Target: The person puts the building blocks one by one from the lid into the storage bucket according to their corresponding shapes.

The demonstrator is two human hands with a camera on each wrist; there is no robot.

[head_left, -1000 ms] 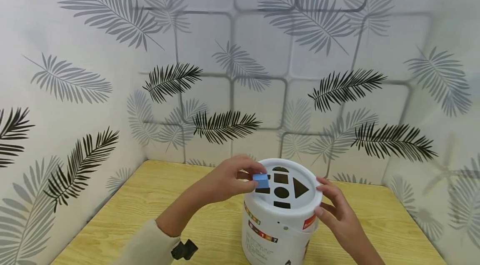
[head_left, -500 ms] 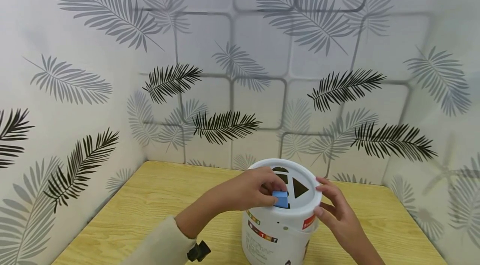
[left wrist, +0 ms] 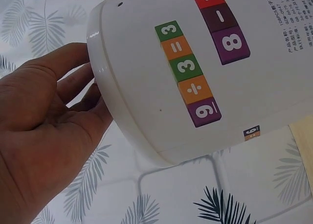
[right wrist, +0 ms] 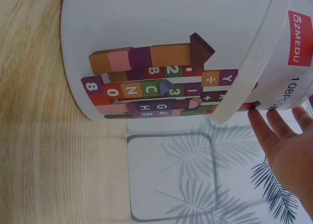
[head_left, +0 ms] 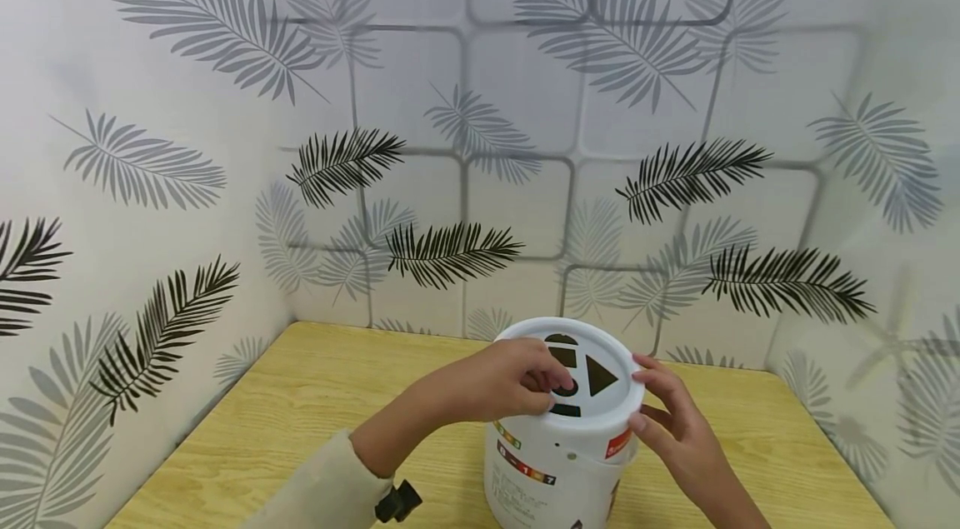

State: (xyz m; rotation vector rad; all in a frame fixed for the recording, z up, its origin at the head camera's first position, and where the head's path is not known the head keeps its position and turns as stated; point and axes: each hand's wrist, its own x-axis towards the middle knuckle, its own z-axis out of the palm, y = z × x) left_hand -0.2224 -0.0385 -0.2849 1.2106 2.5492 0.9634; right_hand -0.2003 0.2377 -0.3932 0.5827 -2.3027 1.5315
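A white bucket (head_left: 525,475) stands on the table, and its lid (head_left: 600,411) has several cut-out holes. Among them are a triangular hole (head_left: 600,376), a half-round hole (head_left: 561,339) and a narrow rectangular slot (head_left: 566,410). My left hand (head_left: 498,383) is over the lid's left part, thumb and index fingertips apart near the slot and the round hole, with nothing seen between them. No blue block shows in any current view. On the right side, my right hand (head_left: 682,433) touches the lid's rim with fingertips and thumb; the right wrist view shows its fingers (right wrist: 281,123) fairly straight.
The wooden table (head_left: 337,396) carries the bucket near its front. Behind it rises a wall (head_left: 517,204) with leaf patterns. A small black device (head_left: 397,502) sits at the left sleeve's cuff.
The left hand moved right across the lid with the blue block between thumb and fingers, to the slot. Its fingers let go and the block is out of sight. The right hand stayed put.
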